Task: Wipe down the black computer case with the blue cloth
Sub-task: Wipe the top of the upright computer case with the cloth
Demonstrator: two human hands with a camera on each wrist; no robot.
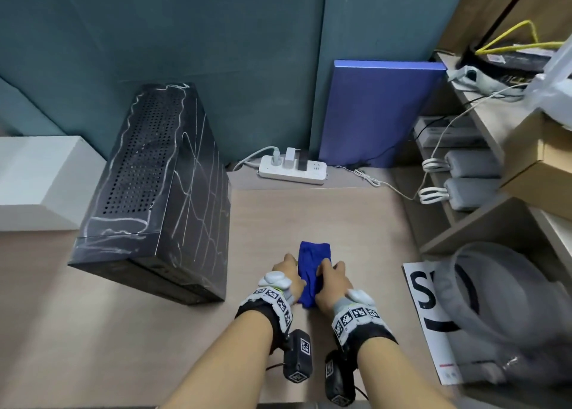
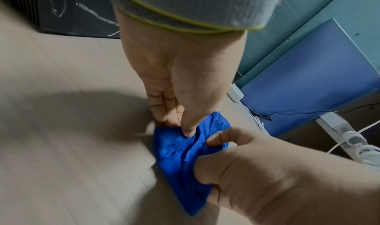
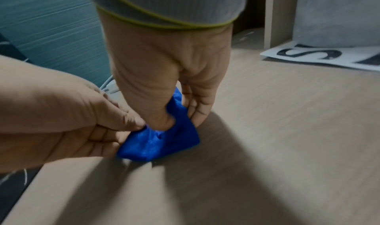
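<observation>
The blue cloth (image 1: 312,263) lies bunched lengthwise on the wooden desk (image 1: 123,331), held from both sides. My left hand (image 1: 289,274) pinches its left edge between thumb and fingers, which the left wrist view shows on the cloth (image 2: 176,155) at my left hand (image 2: 174,126). My right hand (image 1: 332,280) grips the right edge; in the right wrist view its thumb and fingers close around the cloth (image 3: 164,142) at my right hand (image 3: 180,122). The black computer case (image 1: 161,192), marked with white streaks, stands to the left, apart from both hands.
A white power strip (image 1: 292,169) with plugs lies behind the cloth, beside a blue board (image 1: 377,111) leaning on the wall. A white box (image 1: 40,176) sits left of the case. At right are shelves with chargers (image 1: 464,167), a grey bag (image 1: 501,300) and a printed sheet (image 1: 427,316).
</observation>
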